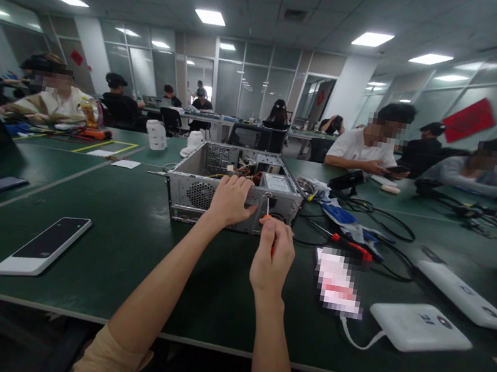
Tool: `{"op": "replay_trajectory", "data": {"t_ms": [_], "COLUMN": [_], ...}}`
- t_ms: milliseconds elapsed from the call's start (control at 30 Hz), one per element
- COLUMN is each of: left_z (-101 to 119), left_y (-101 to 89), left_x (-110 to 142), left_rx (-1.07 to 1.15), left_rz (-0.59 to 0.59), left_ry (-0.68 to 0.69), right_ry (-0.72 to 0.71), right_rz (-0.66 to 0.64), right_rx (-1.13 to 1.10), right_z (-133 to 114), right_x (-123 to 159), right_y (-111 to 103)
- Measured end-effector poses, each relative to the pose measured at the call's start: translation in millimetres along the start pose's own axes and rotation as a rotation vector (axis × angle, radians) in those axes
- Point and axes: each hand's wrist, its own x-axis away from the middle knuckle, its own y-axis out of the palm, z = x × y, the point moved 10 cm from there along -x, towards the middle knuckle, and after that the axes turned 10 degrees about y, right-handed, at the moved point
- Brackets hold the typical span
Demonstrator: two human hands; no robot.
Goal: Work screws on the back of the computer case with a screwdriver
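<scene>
An open metal computer case (pixel 187 207) lies on the green table straight in front of me, its vented panel facing me. Wires and a silvery box, seemingly a power supply (pixel 276 182), show inside. My left hand (pixel 229 200) grips the case's near top edge, fingers over the rim and thumb against the panel. Closed around a screwdriver (pixel 267 209) with an orange-red handle is my right hand (pixel 273 257). The screwdriver's thin shaft points up at the panel's upper right part, below the silvery box. Whether its tip sits in a screw is too small to tell.
Right of the case lie a red-handled screwdriver (pixel 355 248), blue-and-white gloves (pixel 343 218) and black cables. Nearer are a phone (pixel 337 283) and a cabled white power bank (pixel 420 328). A white handheld device (pixel 48 244) lies left. People sit across the table.
</scene>
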Motion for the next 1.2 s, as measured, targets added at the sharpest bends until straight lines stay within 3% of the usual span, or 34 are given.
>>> {"op": "replay_trajectory", "data": {"t_ms": [600, 900, 1200], "left_z": [0, 0, 0], "left_y": [0.3, 0.5, 0.0], "left_x": [0, 1, 0], "left_rx": [0.003, -0.004, -0.013], "left_rz": [0.01, 0.004, 0.015], "left_ry": [0.003, 0.004, 0.011], "right_ry": [0.026, -0.203, -0.134], "right_rz": [0.213, 0.161, 0.169], "right_rx": [0.029, 0.094, 0.128], "right_z": [5, -16, -9], "right_x": [3, 6, 5], "right_y": [-16, -13, -9]}}
